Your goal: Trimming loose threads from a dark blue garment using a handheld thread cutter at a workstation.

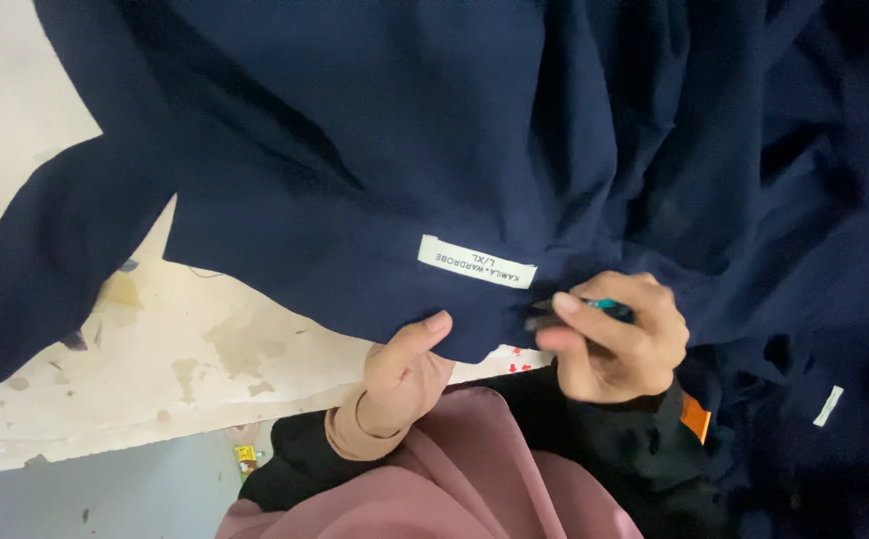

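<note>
A dark navy garment [375,130] lies spread over a worn white table [155,369]. A small cream sewn-in label [476,262] sits near its lower edge. My left hand [405,364] pinches that edge just below and left of the label, thumb on top of the cloth. My right hand [614,334] is closed around a small tool with a teal handle [609,304], held against the fabric just right of the label. The tool's tip is hidden by my fingers and the cloth.
More navy cloth is heaped at the right, with a second small white label [828,405]. My sleeves are black with a tan cuff and an orange tab [695,416]. A pink cloth [454,479] hangs below. The table's near edge runs along the lower left.
</note>
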